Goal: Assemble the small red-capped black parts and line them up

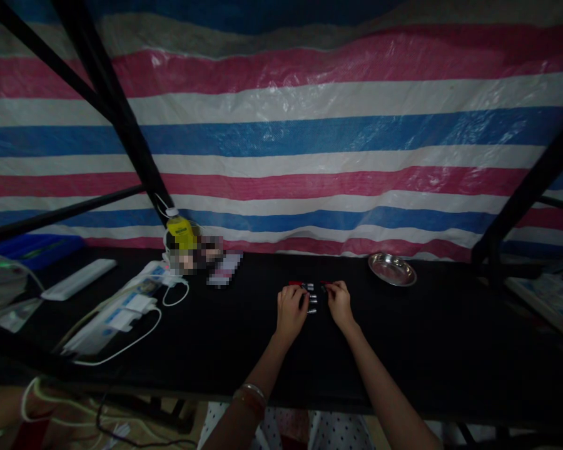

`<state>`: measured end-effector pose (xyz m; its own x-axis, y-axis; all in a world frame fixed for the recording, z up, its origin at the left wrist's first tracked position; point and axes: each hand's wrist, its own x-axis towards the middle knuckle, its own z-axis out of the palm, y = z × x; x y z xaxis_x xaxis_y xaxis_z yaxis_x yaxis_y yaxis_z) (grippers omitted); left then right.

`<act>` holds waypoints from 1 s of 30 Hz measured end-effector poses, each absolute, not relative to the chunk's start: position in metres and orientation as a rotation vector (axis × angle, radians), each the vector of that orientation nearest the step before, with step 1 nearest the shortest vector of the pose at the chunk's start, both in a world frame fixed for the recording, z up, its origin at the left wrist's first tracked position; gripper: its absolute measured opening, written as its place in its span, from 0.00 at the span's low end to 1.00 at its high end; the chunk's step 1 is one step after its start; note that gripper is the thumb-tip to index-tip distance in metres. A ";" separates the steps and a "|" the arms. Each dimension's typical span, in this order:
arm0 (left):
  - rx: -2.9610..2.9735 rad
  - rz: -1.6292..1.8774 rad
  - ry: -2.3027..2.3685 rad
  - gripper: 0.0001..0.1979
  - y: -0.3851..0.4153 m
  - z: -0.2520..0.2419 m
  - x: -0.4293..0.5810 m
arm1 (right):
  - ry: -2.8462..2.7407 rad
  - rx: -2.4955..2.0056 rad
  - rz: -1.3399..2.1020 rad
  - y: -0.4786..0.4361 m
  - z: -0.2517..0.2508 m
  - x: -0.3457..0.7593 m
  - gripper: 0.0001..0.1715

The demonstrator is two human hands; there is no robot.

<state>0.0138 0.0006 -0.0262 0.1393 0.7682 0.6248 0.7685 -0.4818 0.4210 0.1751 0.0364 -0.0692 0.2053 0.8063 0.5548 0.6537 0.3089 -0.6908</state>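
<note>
Several small slim sticks with shiny silver ends (312,300) lie in a row on the black tabletop. The farthest one shows a red body (296,284); the others' left parts are hidden beneath my left hand (291,307). That hand is bent over the row, its fingers closed around the sticks. Just to the right, my right hand (339,304) pinches a small, thin red piece (326,282) between thumb and fingers. It is too small and dark to name its kind. A narrow gap separates its tip from the silver ends.
A round metal dish (392,269) sits at the back right. Left of my hands are a phone-like flat object (225,269), a yellow bottle (181,231), a power strip (117,312) with white cables and a blue tray (37,249). Black frame posts (136,144) flank the striped sheet.
</note>
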 end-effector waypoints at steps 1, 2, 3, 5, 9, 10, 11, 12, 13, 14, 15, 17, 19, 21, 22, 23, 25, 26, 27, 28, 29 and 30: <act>-2.367 -1.302 -1.599 0.06 0.001 -0.026 0.014 | -1.504 -1.406 0.181 0.035 -0.069 0.175 0.15; -2.365 -1.302 -1.597 0.06 0.001 -0.026 0.014 | -1.501 -1.409 0.184 0.034 -0.069 0.176 0.15; -2.363 -1.304 -1.594 0.07 0.001 -0.026 0.014 | -1.497 -1.412 0.188 0.033 -0.070 0.176 0.15; -2.361 -1.308 -1.594 0.07 0.001 -0.026 0.014 | -1.493 -1.415 0.195 0.032 -0.070 0.176 0.14; -2.369 -1.300 -1.614 0.07 0.000 -0.026 0.014 | -1.482 -1.444 0.194 0.032 -0.071 0.176 0.13; -2.373 -1.295 -1.615 0.07 0.000 -0.025 0.014 | -1.483 -1.450 0.187 0.032 -0.071 0.176 0.13; -2.377 -1.290 -1.614 0.07 0.000 -0.025 0.014 | -1.487 -1.453 0.179 0.031 -0.071 0.175 0.14; -2.379 -1.289 -1.612 0.07 0.000 -0.025 0.013 | -1.493 -1.452 0.170 0.031 -0.071 0.175 0.14; -2.379 -1.288 -1.610 0.07 0.000 -0.025 0.013 | -1.497 -1.451 0.162 0.031 -0.071 0.174 0.14; -2.378 -1.289 -1.610 0.07 -0.001 -0.025 0.014 | -1.496 -1.453 0.156 0.030 -0.071 0.173 0.15; -2.376 -1.291 -1.610 0.07 -0.001 -0.025 0.014 | -1.494 -1.458 0.153 0.030 -0.071 0.173 0.15; -2.370 -1.296 -1.613 0.07 -0.001 -0.025 0.014 | -1.487 -1.477 0.154 0.028 -0.071 0.172 0.16; -2.369 -1.300 -1.615 0.07 -0.001 -0.025 0.014 | -1.483 -1.498 0.163 0.027 -0.071 0.171 0.15; -2.373 -1.300 -1.614 0.06 -0.001 -0.024 0.014 | -1.484 -1.508 0.173 0.026 -0.071 0.170 0.15; -2.374 -1.300 -1.612 0.06 -0.001 -0.024 0.014 | -1.482 -1.510 0.176 0.025 -0.071 0.170 0.15; -2.374 -1.302 -1.609 0.06 -0.001 -0.023 0.014 | -1.479 -1.509 0.178 0.025 -0.071 0.170 0.15; -2.373 -1.308 -1.600 0.07 -0.002 -0.022 0.014 | -1.472 -1.497 0.176 0.024 -0.071 0.170 0.15; -2.370 -1.311 -1.598 0.07 -0.002 -0.022 0.014 | -1.467 -1.486 0.175 0.024 -0.071 0.170 0.15; -2.368 -1.313 -1.597 0.07 -0.002 -0.022 0.014 | -1.461 -1.475 0.174 0.024 -0.072 0.170 0.15; -2.366 -1.314 -1.598 0.07 -0.002 -0.022 0.014 | -1.455 -1.466 0.173 0.024 -0.072 0.170 0.14; -2.365 -1.313 -1.599 0.07 -0.002 -0.022 0.014 | -1.449 -1.463 0.173 0.024 -0.072 0.170 0.14; -2.365 -1.312 -1.600 0.07 -0.002 -0.022 0.014 | -1.443 -1.464 0.172 0.025 -0.072 0.171 0.14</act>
<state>0.0136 -0.0019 -0.0224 0.1328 0.7668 0.6280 0.7661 -0.4814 0.4258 0.1708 0.0246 -0.0722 0.2693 0.8046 0.5292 0.6576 0.2478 -0.7115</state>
